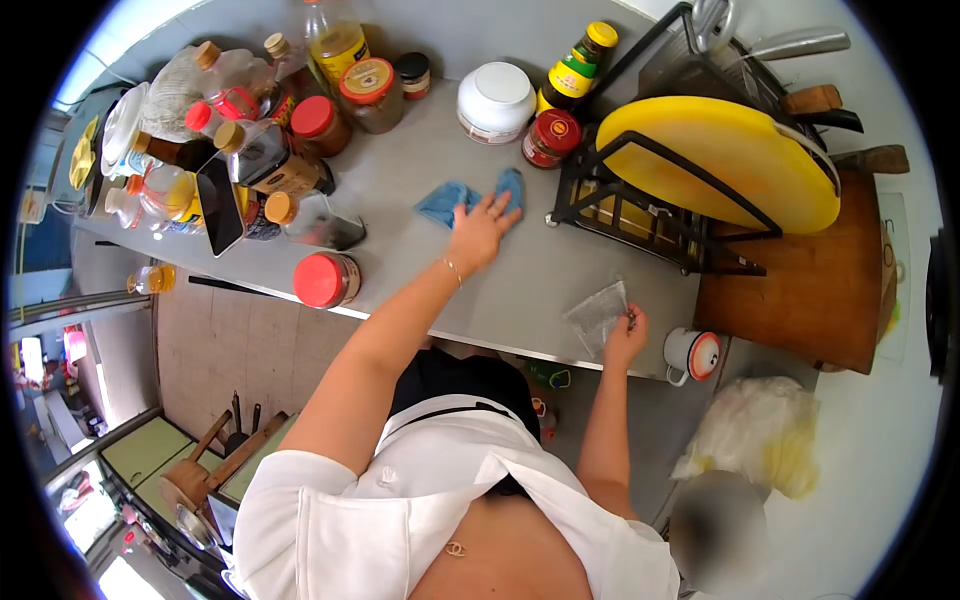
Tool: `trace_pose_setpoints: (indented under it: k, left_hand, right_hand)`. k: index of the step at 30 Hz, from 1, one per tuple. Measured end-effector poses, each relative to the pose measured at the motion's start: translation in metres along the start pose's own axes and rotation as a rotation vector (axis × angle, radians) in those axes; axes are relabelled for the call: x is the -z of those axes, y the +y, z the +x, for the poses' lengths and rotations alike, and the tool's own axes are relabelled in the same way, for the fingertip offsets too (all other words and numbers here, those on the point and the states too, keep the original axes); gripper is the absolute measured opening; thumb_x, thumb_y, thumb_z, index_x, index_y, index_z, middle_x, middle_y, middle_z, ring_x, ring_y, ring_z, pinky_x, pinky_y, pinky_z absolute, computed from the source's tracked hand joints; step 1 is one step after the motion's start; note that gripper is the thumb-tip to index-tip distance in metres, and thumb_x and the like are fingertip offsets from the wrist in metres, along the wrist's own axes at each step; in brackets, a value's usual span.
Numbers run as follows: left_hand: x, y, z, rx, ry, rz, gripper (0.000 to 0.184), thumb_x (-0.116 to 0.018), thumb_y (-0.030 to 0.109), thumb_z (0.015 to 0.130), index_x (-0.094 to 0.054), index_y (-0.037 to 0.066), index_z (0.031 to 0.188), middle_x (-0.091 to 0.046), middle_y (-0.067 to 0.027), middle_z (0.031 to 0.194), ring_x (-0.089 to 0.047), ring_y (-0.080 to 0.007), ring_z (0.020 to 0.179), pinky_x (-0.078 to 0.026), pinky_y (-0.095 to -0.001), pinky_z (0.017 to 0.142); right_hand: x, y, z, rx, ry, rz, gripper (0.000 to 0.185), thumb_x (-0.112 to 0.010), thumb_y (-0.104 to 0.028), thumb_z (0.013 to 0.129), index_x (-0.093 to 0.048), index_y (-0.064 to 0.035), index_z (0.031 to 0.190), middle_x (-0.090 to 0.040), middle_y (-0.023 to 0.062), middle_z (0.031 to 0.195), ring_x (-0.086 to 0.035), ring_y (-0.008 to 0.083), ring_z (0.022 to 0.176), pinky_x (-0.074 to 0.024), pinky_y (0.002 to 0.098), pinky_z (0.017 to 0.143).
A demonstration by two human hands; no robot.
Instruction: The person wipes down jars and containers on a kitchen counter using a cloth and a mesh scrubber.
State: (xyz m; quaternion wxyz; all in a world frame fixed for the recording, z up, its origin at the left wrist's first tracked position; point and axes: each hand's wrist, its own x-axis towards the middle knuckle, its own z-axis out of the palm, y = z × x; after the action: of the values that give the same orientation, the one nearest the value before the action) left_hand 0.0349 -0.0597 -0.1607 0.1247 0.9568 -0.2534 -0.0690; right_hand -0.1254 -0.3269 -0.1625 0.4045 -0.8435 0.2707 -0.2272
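A blue cloth (447, 203) lies on the grey counter. My left hand (479, 230) rests on it from above, palm down, fingers stretched out and apart. Part of the cloth shows beyond the fingertips and part to the left; the rest is covered by the hand. Near the counter's front edge, my right hand (627, 338) is closed on the corner of a clear, crinkled plastic piece (598, 316), perhaps a bag. A white enamel mug (680, 352) with a red rim stands just right of that hand.
Bottles and jars crowd the counter's left, with a red-lidded jar (325, 279) near the front edge. A white tub (496, 102), a dark sauce bottle (577, 70) and a red jar (551, 138) stand behind. Right are a black rack (655, 220), yellow board (715, 165) and wooden board (790, 290).
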Motion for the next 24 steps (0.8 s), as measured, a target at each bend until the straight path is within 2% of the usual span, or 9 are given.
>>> trace_pose_setpoints:
  k: [4, 7, 10, 11, 13, 15, 17, 20, 24]
  left_hand:
    - [-0.031, 0.064, -0.032, -0.277, 0.011, -0.107, 0.047, -0.049, 0.012, 0.082, -0.051, 0.023, 0.127, -0.036, -0.0032, 0.144, -0.033, -0.023, 0.131, -0.027, -0.0559, 0.094]
    - [-0.046, 0.103, -0.049, -0.412, 0.005, -0.172, 0.043, -0.05, 0.012, 0.08, -0.056, 0.022, 0.122, -0.038, -0.0031, 0.142, -0.035, -0.0232, 0.129, -0.029, -0.0532, 0.093]
    - [-0.045, 0.095, -0.063, -0.434, -0.023, -0.24, 0.04, -0.052, 0.011, 0.078, -0.059, 0.021, 0.117, -0.041, -0.0028, 0.14, -0.038, -0.0238, 0.126, -0.03, -0.051, 0.092]
    - [-0.042, 0.085, -0.069, -0.43, -0.035, -0.265, 0.04, -0.053, 0.01, 0.078, -0.059, 0.021, 0.115, -0.042, -0.0027, 0.139, -0.039, -0.024, 0.125, -0.031, -0.0504, 0.091]
    - [-0.031, 0.064, -0.095, -0.293, 0.019, -0.278, 0.041, -0.054, 0.008, 0.076, -0.059, 0.021, 0.115, -0.043, -0.0027, 0.137, -0.041, -0.0244, 0.123, -0.031, -0.0499, 0.09]
    - [-0.02, 0.039, -0.115, -0.098, 0.086, -0.25, 0.042, -0.054, 0.007, 0.075, -0.058, 0.02, 0.115, -0.044, -0.0032, 0.136, -0.042, -0.025, 0.121, -0.032, -0.0493, 0.09]
    - [-0.014, 0.019, -0.131, 0.152, 0.165, -0.187, 0.044, -0.055, 0.006, 0.074, -0.057, 0.02, 0.116, -0.044, -0.0043, 0.135, -0.042, -0.0258, 0.121, -0.032, -0.0488, 0.089]
    - [-0.012, 0.005, -0.134, 0.356, 0.251, -0.134, 0.046, -0.055, 0.006, 0.074, -0.056, 0.02, 0.118, -0.043, -0.0057, 0.136, -0.041, -0.0272, 0.122, -0.032, -0.0488, 0.089]
    - [-0.022, 0.001, -0.129, 0.432, 0.286, -0.15, 0.046, -0.051, 0.01, 0.079, -0.051, 0.019, 0.124, -0.039, -0.0103, 0.139, -0.036, -0.0302, 0.125, -0.03, -0.051, 0.091]
  right_hand:
    - [0.004, 0.02, 0.021, -0.005, 0.084, -0.018, 0.024, -0.048, 0.001, 0.078, -0.061, -0.0006, 0.099, -0.057, 0.0101, 0.095, -0.056, 0.0204, 0.087, -0.0452, 0.0296, 0.077]
    - [0.009, 0.012, 0.027, -0.036, 0.003, -0.129, 0.025, -0.053, -0.004, 0.079, -0.06, -0.0015, 0.103, -0.057, 0.0135, 0.107, -0.057, 0.0257, 0.096, -0.0447, 0.0317, 0.083]
    - [-0.006, 0.021, 0.019, 0.122, -0.24, -0.185, 0.033, -0.058, -0.013, 0.08, -0.058, -0.0038, 0.113, -0.051, 0.0169, 0.125, -0.051, 0.0318, 0.112, -0.0387, 0.0382, 0.096]
    - [-0.014, 0.022, 0.011, 0.246, -0.271, -0.246, 0.036, -0.059, -0.015, 0.081, -0.056, -0.0044, 0.116, -0.048, 0.0171, 0.129, -0.047, 0.0327, 0.117, -0.0352, 0.0402, 0.099]
    - [-0.043, 0.008, -0.026, 0.492, -0.34, -0.362, 0.043, -0.06, -0.019, 0.081, -0.054, -0.0058, 0.121, -0.042, 0.0176, 0.136, -0.039, 0.0345, 0.126, -0.0283, 0.0443, 0.105]
    - [-0.073, -0.024, -0.053, 0.576, -0.426, -0.383, 0.046, -0.06, -0.017, 0.08, -0.051, -0.0055, 0.124, -0.042, 0.0181, 0.136, -0.035, 0.0357, 0.128, -0.0246, 0.0474, 0.106]
    - [-0.107, -0.065, -0.074, 0.649, -0.557, -0.313, 0.044, -0.058, -0.013, 0.079, -0.052, -0.0049, 0.123, -0.043, 0.0179, 0.135, -0.036, 0.0353, 0.128, -0.0258, 0.0472, 0.106]
    - [-0.144, -0.091, -0.087, 0.689, -0.646, -0.227, 0.041, -0.056, -0.006, 0.077, -0.054, -0.0048, 0.118, -0.045, 0.0157, 0.133, -0.038, 0.034, 0.126, -0.0276, 0.0474, 0.105]
    - [-0.144, -0.081, -0.082, 0.745, -0.69, -0.16, 0.034, -0.052, 0.0, 0.075, -0.059, -0.0062, 0.108, -0.051, 0.0113, 0.127, -0.043, 0.0304, 0.122, -0.031, 0.0459, 0.102]
